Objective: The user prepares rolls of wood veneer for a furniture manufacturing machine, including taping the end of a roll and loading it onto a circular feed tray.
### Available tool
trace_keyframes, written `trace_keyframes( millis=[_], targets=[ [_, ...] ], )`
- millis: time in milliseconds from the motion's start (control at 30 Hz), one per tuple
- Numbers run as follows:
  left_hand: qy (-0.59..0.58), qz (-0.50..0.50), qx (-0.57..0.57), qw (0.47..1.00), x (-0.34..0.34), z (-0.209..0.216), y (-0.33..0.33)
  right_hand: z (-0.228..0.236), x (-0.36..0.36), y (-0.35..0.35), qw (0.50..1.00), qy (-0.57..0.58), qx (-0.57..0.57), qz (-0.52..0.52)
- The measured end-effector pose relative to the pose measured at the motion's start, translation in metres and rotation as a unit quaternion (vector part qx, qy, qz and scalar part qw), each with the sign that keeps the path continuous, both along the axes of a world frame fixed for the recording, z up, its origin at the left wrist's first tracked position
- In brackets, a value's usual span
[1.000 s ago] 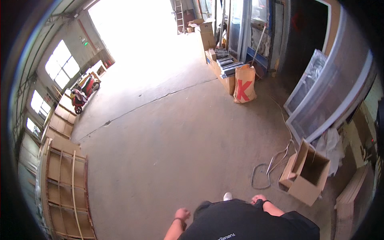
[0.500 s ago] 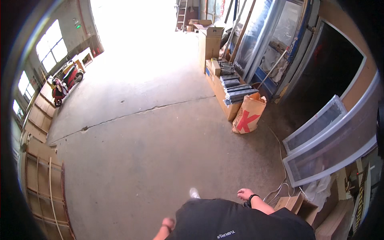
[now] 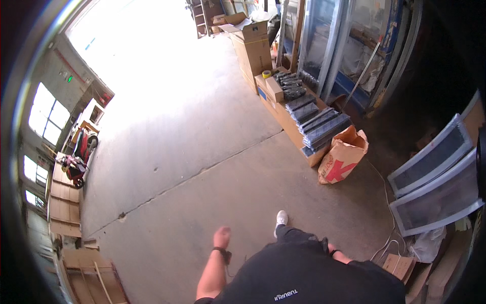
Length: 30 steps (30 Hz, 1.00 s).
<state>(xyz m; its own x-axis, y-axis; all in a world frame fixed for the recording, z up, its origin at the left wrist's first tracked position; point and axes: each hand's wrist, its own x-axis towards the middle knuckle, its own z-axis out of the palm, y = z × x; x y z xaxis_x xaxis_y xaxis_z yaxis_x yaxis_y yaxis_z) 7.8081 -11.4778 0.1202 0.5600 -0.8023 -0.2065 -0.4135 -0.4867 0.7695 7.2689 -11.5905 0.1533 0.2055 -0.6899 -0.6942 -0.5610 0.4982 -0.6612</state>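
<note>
Left hand: out in front over the concrete floor (image 3: 177, 223), dark wristband (image 3: 221, 251) on the wrist. The fingers look kinda curled, but it's blurry, so I can't tell if that grip is clenched or loose, and I can't make out anything in it.
Right hand: tucked in by the hip (image 3: 331, 248), mostly hidden by the black shirt (image 3: 314, 276). Honestly can't tell what that grip is doing.
Small carton, lower right: brown cardboard box (image 3: 397, 265) on the floor, out to the right of the right hand, apart from it and partly cut off by the shirt.
Paper bag: brown with big red print (image 3: 341, 157), top open, on the floor ahead and to the right, well apart from both hands. It's right by the near end of a long low carton (image 3: 283, 119); can't tell if they touch.
On the long carton: dark flat bundles in clear wrap (image 3: 324, 124), plus a little cardboard block (image 3: 274, 89) and a yellow tape roll (image 3: 266, 74) toward the far end.
Tall carton: flaps up (image 3: 253, 55), just past all that.
Right side: pale-framed mesh panels (image 3: 438, 207), leaning at a slant.
Feet: one white shoe (image 3: 282, 218) pokes out ahead of the shirt.
Far left: red scooter (image 3: 78, 157) parked by the wall.
</note>
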Motion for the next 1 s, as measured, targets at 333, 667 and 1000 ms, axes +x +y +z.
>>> trace_keyframes(
  millis=[333,667,1000],
  targets=[
    [-0.032,0.036,0.354,0.934,0.087,0.003,-0.103,0.043,0.185,-0.389,0.962,0.105,-0.245,0.054],
    [-0.088,-0.160,0.245,0.952,0.297,-0.048,-0.464,-0.009,0.274,-0.497,0.997,0.042,-0.067,0.007],
    [0.065,-0.194,0.187,0.961,0.412,0.001,-0.895,-0.116,0.373,-0.575,0.965,-0.155,0.059,-0.202]
  ],
)
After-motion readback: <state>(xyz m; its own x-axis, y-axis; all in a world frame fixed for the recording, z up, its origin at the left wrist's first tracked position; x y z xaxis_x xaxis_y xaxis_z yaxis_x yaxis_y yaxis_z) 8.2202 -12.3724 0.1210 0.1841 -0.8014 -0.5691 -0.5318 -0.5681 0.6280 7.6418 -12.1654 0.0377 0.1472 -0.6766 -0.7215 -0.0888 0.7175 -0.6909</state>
